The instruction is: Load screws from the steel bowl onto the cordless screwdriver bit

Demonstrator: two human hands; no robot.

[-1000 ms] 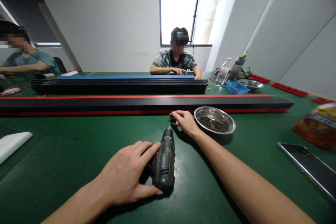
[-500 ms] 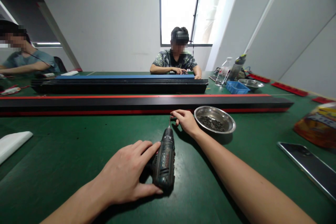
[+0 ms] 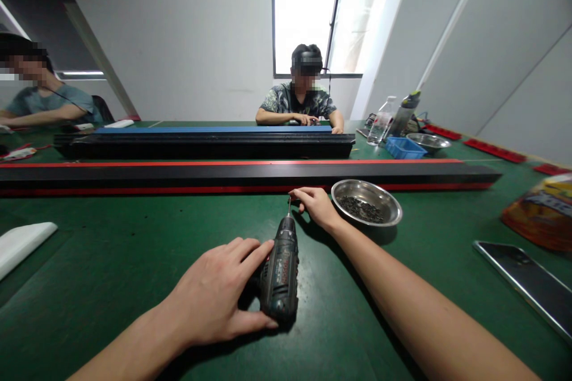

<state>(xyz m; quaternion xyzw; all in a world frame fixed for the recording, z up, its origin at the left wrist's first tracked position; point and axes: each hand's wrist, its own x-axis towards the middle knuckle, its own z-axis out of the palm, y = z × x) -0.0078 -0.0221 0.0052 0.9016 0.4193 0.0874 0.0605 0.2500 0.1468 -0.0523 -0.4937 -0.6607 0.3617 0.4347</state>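
Observation:
A dark power drill (image 3: 281, 274) lies on the green table, its bit pointing away toward the long bar. My left hand (image 3: 223, 289) is closed round the drill's left side, thumb at the rear and fingers along the body. At the tip of the bit, my right hand (image 3: 315, 205) is closed in a pinch; whatever lies between thumb and forefinger is too small to make out. Just right of that hand sits a metal bowl (image 3: 388, 208) holding many small dark screws (image 3: 360, 208).
A long black and red bar (image 3: 223, 175) crosses the table beyond my hands, with a black and blue one (image 3: 214, 146) behind. At right are a phone (image 3: 522, 280) and an orange bag (image 3: 540, 214). Two people sit across. A white object (image 3: 22, 244) lies left.

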